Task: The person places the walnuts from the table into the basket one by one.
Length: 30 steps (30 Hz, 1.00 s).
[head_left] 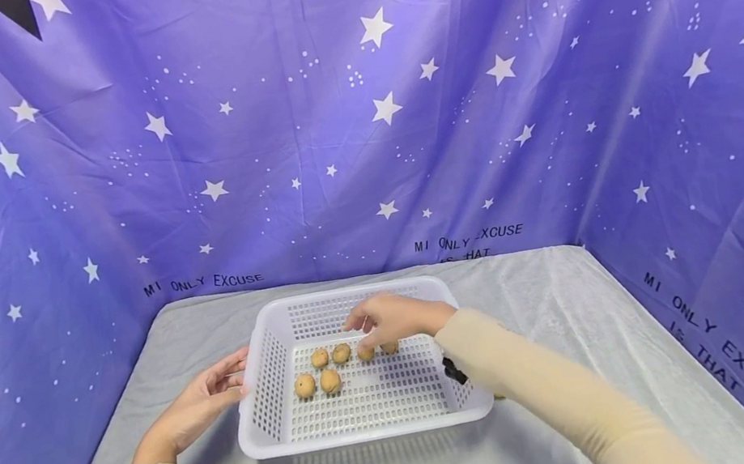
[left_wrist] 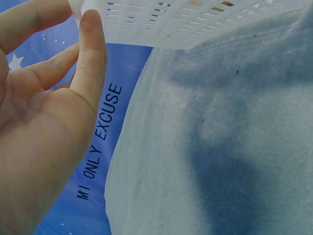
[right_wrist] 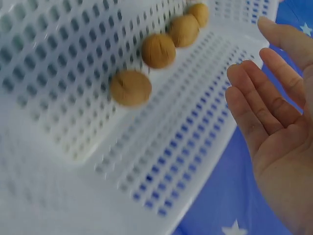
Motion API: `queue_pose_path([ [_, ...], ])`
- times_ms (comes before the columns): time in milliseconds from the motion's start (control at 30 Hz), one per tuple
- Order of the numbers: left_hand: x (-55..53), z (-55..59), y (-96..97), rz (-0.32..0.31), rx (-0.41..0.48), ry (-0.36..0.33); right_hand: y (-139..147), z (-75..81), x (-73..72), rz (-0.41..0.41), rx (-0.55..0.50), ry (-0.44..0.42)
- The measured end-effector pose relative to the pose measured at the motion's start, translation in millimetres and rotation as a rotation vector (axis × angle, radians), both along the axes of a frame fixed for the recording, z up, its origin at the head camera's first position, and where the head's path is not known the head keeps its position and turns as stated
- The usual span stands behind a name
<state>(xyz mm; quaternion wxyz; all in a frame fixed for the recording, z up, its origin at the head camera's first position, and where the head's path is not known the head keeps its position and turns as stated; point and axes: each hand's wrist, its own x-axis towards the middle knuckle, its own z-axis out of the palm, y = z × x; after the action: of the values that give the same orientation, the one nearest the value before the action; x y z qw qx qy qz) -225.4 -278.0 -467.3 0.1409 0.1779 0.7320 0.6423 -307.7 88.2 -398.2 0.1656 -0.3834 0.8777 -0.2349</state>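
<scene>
A white perforated plastic basket [head_left: 369, 434] holds several round, tan-brown walnuts [head_left: 330, 381] on its floor. At the basket's left end is my left hand [head_left: 197, 401], its fingers and thumb touching the outside of the rim. The left wrist view shows that hand [left_wrist: 49, 112] with a fingertip against the white edge. Over the back half of the basket hovers my right hand [head_left: 397, 316], partly covering the walnuts at the right of the back row. In the right wrist view its fingers [right_wrist: 257, 95] are loosely extended, with nothing in them, apart from the walnuts [right_wrist: 131, 88].
A grey cloth [head_left: 545, 293] covers the table under the basket. Purple star-printed curtains [head_left: 293, 114] stand behind and on both sides. A small yellowish thing [head_left: 500, 396] shows just outside the basket's right front corner, mostly hidden by the right sleeve [head_left: 555, 398].
</scene>
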Motion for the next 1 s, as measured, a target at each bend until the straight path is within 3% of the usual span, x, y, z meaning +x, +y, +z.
queue_pose_path([
  [200,-0.6,0.4,-0.3,0.004,0.000,-0.004,33.6,12.1,0.4,-0.012,-0.039,0.050],
  [533,-0.3,0.0,-1.1,0.001,-0.011,0.000,105.6,12.7,3.9,-0.090,-0.115,0.094],
  [1000,-0.1,0.9,0.3,0.011,-0.028,-0.004,191.6,-13.9,17.4,-0.239,-0.161,0.111],
])
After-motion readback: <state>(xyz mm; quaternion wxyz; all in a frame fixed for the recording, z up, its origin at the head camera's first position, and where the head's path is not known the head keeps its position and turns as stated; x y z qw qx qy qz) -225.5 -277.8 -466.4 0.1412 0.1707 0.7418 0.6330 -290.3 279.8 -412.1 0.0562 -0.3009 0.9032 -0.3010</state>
